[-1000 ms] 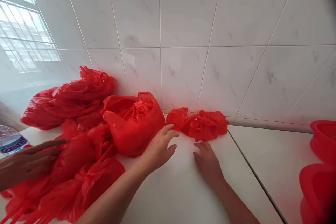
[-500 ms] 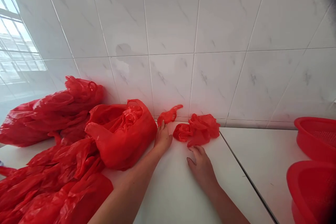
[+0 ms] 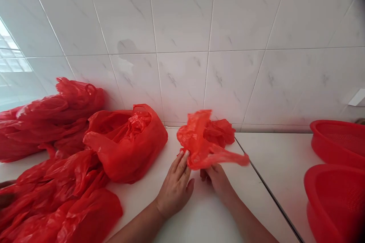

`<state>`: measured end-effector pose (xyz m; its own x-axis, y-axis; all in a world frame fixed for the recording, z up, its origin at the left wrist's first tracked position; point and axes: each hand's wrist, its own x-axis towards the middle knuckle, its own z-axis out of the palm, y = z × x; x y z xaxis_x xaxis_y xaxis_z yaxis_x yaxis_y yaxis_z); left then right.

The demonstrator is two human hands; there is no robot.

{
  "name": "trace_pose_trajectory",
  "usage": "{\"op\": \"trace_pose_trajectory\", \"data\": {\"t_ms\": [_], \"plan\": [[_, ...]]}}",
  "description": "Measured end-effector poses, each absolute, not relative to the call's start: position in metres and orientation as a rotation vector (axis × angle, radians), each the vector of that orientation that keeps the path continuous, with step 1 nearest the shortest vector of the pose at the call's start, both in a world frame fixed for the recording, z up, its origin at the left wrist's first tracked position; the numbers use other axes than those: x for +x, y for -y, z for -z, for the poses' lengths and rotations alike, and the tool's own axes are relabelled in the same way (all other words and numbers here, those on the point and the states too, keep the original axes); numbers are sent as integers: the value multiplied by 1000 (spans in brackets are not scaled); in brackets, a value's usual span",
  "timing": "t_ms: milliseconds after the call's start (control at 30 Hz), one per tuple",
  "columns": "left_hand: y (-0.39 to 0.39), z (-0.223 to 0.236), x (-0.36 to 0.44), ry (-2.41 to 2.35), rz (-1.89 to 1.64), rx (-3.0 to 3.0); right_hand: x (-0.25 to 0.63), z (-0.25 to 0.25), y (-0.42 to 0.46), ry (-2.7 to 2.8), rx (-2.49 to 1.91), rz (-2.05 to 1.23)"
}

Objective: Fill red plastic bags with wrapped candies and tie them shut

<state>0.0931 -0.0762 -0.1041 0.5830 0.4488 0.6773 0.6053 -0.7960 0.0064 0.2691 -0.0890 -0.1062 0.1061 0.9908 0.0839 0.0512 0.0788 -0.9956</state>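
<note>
In the middle of the white tabletop, a crumpled red plastic bag [image 3: 199, 140] is bunched up, one strip of it sticking out to the right. My left hand [image 3: 176, 184] lies palm down with its fingers stretched out, fingertips against the bag's near left edge. Under the bag's near edge, my right hand [image 3: 218, 182] has its fingers curled and pressed together on the plastic; the fingertips are partly hidden. Another crumpled red bag [image 3: 224, 131] lies just behind, near the wall.
On the left are a full-looking red bag [image 3: 128, 148], a heap of red bags [image 3: 65, 201] and more bags [image 3: 57, 121] by the tiled wall [image 3: 182, 83]. Someone else's dark hand [image 3: 7, 195] shows at the left edge. Two red plastic baskets [image 3: 322, 142] stand right of the table seam.
The small bag by the wall has been drawn toward me and rightward, in front of the other bag. My left hand came back from the wall. A hand has appeared at far left.
</note>
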Motion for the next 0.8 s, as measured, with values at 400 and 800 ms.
{"op": "trace_pose_trajectory", "data": {"t_ms": [400,800], "plan": [[79,92,94,743,660,-2743,309,66,112,1175,-798,-1543],[77,90,91,656,892,-3089,295,83,105,1125,-1048,-1638]]}}
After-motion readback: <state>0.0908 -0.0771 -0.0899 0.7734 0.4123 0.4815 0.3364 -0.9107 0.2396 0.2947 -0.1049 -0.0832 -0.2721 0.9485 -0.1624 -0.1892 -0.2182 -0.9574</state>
